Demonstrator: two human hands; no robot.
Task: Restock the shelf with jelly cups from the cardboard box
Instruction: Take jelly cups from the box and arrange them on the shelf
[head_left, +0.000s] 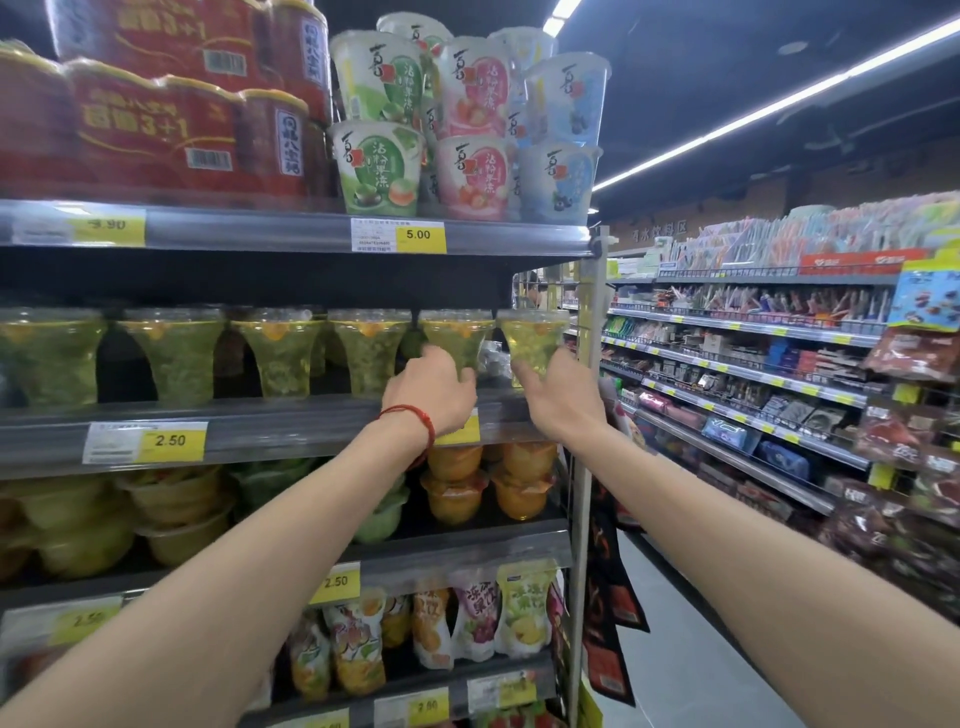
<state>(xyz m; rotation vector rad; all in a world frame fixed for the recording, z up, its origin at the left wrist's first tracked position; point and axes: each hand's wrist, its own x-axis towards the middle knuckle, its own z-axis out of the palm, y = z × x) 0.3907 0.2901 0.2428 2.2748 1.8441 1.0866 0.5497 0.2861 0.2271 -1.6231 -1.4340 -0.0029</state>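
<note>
Curling round a green jelly cup (457, 338), fingers (466, 375) of the left hand (431, 392) clamp its narrow waist. The right hand (560, 397) clamps the end cup (532, 338) just beside it, both at the right end of the shelf (311, 415) row.

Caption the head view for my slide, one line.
Left hand holds the second-last jelly cup, right hand the last jelly cup, at the right end of the shelf.
</note>
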